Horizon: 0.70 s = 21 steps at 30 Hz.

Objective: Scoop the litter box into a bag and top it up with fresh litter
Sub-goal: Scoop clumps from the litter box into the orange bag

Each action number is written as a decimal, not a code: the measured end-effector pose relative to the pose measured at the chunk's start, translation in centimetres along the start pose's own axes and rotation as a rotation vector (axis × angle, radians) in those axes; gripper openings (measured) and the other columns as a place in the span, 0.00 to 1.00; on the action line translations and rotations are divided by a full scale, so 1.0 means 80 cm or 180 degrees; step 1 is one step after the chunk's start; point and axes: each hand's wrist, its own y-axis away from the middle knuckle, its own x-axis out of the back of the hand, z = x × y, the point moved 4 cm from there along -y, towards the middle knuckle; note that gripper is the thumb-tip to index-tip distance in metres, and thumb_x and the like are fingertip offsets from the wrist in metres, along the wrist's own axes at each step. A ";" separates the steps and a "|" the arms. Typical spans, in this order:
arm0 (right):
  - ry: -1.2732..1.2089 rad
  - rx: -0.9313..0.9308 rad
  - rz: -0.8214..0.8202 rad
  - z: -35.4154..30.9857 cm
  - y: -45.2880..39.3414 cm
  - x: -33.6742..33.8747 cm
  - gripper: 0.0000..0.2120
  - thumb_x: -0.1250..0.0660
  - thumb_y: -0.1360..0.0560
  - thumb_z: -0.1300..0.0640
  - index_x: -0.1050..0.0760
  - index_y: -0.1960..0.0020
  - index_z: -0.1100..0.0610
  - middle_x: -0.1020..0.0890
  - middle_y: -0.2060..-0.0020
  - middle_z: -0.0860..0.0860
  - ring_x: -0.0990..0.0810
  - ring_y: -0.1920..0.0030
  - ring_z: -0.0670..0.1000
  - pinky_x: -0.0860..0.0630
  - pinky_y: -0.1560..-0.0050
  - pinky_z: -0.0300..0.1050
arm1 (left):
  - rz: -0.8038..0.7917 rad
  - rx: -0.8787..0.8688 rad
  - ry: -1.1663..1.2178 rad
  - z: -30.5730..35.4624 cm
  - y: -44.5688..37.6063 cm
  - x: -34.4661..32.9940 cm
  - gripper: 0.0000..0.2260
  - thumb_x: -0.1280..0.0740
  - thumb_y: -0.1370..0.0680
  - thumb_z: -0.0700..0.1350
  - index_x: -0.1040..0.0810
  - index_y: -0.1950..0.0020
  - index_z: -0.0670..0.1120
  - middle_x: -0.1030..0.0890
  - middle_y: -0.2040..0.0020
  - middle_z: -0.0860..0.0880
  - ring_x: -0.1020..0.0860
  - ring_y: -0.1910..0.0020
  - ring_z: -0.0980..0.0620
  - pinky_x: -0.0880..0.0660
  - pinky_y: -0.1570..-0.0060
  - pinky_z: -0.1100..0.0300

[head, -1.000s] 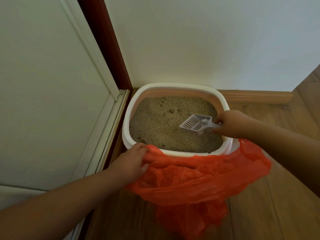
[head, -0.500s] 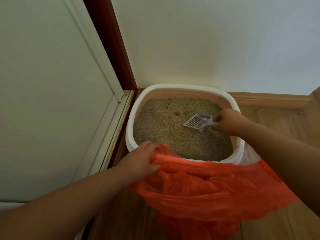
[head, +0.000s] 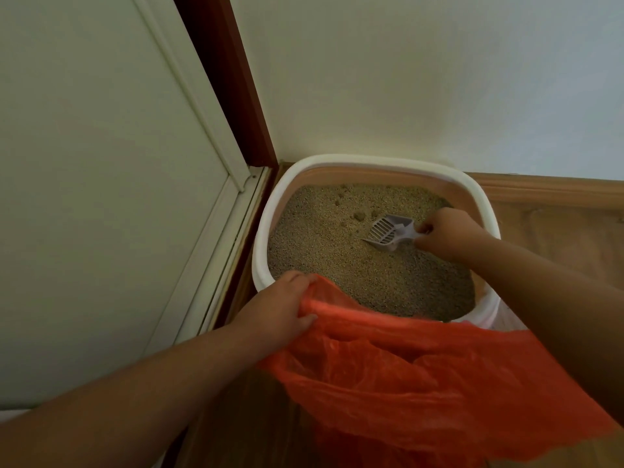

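Wood floor (head: 553, 231), corner of white wall (head: 405, 79) and door (head: 84, 163). Litter box (head: 371, 162), centre frame, white rim, filled with tan litter (head: 320, 241). Scoop (head: 388, 231), slotted, tip dug into litter, right of centre; right hand (head: 445, 233) clenched on handle. Orange bag (head: 422, 373), lower frame, draped over near rim; left hand (head: 275, 315) pinching edge.

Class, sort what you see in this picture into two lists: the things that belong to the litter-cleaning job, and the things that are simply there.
Part of the job: litter box, litter, scoop in the right hand, orange bag in the left hand.

Simply there: door, wall, skirting board, wooden floor.
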 end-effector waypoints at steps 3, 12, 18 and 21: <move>-0.0091 0.0078 0.0028 -0.009 -0.007 -0.005 0.08 0.28 0.23 0.51 0.16 0.53 0.57 0.17 0.66 0.52 0.19 0.67 0.51 0.28 0.71 0.40 | 0.0035 0.0052 0.0055 -0.005 -0.001 0.000 0.31 0.26 0.24 0.49 0.32 0.23 0.53 0.30 0.30 0.55 0.26 0.35 0.55 0.27 0.34 0.58; -0.0087 0.0103 -0.0009 -0.030 -0.039 -0.015 0.10 0.29 0.23 0.54 0.15 0.51 0.61 0.15 0.63 0.58 0.22 0.69 0.53 0.23 0.67 0.46 | 0.0099 0.0064 0.0069 -0.003 -0.001 0.001 0.29 0.28 0.22 0.49 0.33 0.23 0.53 0.30 0.30 0.54 0.26 0.34 0.55 0.27 0.35 0.59; -0.0141 0.0100 0.0026 -0.046 -0.061 -0.029 0.10 0.31 0.22 0.55 0.16 0.51 0.61 0.15 0.60 0.59 0.20 0.66 0.54 0.22 0.65 0.47 | 0.0089 0.0117 0.0124 -0.006 -0.004 -0.001 0.30 0.27 0.22 0.49 0.34 0.23 0.54 0.30 0.30 0.55 0.26 0.33 0.55 0.27 0.35 0.59; -0.0243 0.0056 0.0060 -0.056 -0.073 -0.040 0.11 0.33 0.21 0.56 0.16 0.50 0.63 0.15 0.58 0.61 0.18 0.64 0.56 0.21 0.63 0.47 | 0.0042 0.0125 0.0094 -0.008 -0.006 -0.002 0.30 0.27 0.22 0.50 0.34 0.23 0.55 0.30 0.29 0.55 0.26 0.33 0.55 0.27 0.34 0.57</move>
